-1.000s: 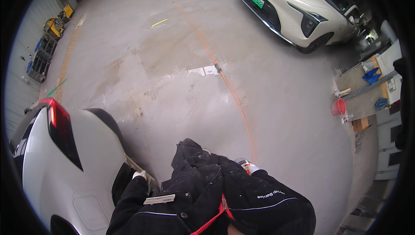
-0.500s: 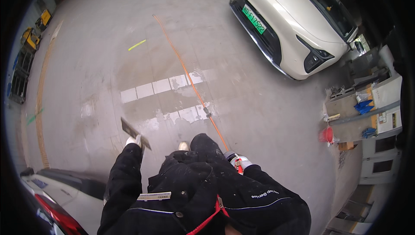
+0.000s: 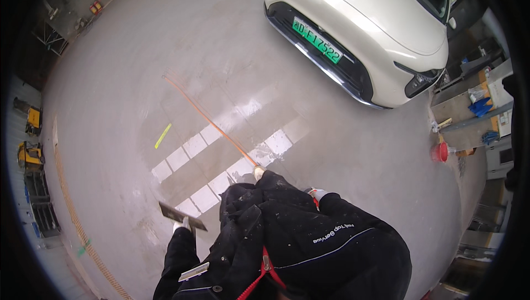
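Note:
My left hand [image 3: 182, 226], in a white glove, is closed on the edge of a flat, dark, rectangular board [image 3: 175, 215], held tilted out over the floor at my left side. At my right hip, my right hand [image 3: 318, 193], also white-gloved, is closed on a hand tool with a red lever [image 3: 316, 203]. My jacket hides most of that tool. An orange hose [image 3: 204, 113] runs along the floor toward my feet, and its near end passes out of sight by my light-coloured shoe [image 3: 259, 172].
A white car [image 3: 381, 35] stands ahead on the right. Two rows of white floor patches [image 3: 194, 145] cross the floor, with a yellow-green strip [image 3: 163, 136] beyond. A red bucket [image 3: 440, 152] is by shelving at right; yellow machines [image 3: 31, 156] stand at far left.
I have stepped forward and turned, so the car and floor patches are closer. The board stays in my left hand. The right-hand tool, plainer before, is now mostly behind my jacket.

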`<state>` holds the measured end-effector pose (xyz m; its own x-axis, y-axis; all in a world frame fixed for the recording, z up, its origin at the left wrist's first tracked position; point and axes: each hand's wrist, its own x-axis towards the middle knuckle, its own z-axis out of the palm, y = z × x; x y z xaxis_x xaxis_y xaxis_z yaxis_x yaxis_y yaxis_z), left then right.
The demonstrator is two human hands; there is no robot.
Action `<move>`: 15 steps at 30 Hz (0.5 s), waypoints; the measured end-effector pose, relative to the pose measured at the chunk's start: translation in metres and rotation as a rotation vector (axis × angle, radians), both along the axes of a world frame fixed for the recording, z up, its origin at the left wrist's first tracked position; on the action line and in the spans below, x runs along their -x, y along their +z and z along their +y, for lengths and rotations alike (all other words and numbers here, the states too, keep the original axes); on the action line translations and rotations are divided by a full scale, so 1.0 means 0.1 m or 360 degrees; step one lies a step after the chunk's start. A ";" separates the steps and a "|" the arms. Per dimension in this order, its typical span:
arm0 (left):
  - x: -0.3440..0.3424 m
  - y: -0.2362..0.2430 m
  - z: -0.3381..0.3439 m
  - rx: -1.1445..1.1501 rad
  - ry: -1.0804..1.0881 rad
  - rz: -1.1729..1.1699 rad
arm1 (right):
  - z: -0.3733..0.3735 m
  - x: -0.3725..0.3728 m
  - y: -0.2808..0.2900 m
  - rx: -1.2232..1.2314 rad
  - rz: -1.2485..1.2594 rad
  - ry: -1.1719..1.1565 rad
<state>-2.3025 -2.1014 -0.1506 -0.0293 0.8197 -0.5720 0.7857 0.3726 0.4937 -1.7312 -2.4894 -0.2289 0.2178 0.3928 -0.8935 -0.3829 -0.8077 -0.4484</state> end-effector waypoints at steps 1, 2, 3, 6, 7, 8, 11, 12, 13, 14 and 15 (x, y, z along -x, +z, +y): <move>0.05 -0.12 0.17 0.0174 0.0351 -0.0190 | 0.34 -0.19 0.02 -0.0056 0.0031 -0.0145; 0.10 -0.23 0.34 0.0230 0.0511 -0.0264 | 0.68 -0.39 0.06 0.0003 0.0002 -0.0322; 0.10 -0.37 0.54 0.0362 0.0699 -0.0157 | 1.03 -0.56 0.10 0.0061 0.0012 -0.0501; -0.10 -0.70 1.28 0.0484 0.0768 -0.0109 | 2.12 -1.04 0.26 0.0329 -0.0119 -0.0547; -0.25 -0.79 1.62 0.0443 0.0723 -0.0100 | 2.47 -1.20 0.32 0.0284 -0.0246 -0.0404; -0.44 -0.86 2.05 0.0396 0.0664 -0.0132 | 2.84 -1.33 0.38 0.0270 -0.0298 -0.0354; -1.17 -0.93 3.47 0.0346 0.0443 -0.0074 | 3.85 -1.70 0.56 0.0552 -0.0371 -0.0289; -1.49 -0.94 4.05 0.0284 0.0239 0.0007 | 4.22 -1.86 0.58 0.0438 -0.0502 -0.0139; -1.82 -0.90 4.64 0.0195 0.0237 -0.0115 | 4.56 -2.03 0.62 0.0380 -0.0577 -0.0018; -2.18 -0.85 5.21 0.0100 0.0142 -0.0163 | 4.87 -2.20 0.65 0.0360 -0.0628 0.0071; -2.56 -0.78 5.80 -0.0015 0.0028 -0.0227 | 5.19 -2.34 0.64 0.0380 -0.0617 0.0042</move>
